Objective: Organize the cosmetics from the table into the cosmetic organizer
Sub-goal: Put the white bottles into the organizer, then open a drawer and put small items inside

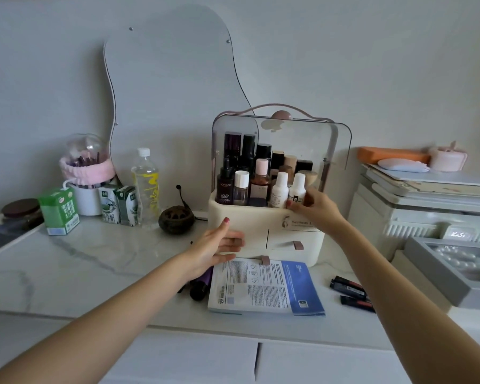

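At frame centre the cosmetic organizer (263,231) is sitting on the marble worktop (94,256), clear lid flipped up so the top tray is reachable. Bottles are standing upright and packed in rows, tall dark ones at back, short ones in front, likely so labels are showing. Right hand (313,203) is pinching a small white bottle (297,189) at the tray's front right corner, apparently seating it into the last gap beside a matching white bottle (280,189). Left hand (219,242) is lying flat and open, gripping nothing, pressed on the organizer's lower left front, probably bracing it against sliding. Sheet mask packets (263,286) are lying just in front of the drawers, a purple tube (201,286) partly under the left wrist, two dark lip tubes (352,292) right of the packets; all are waiting to go in. Milk cartons (58,212) and a water bottle (146,187) are standing at left, well apart.
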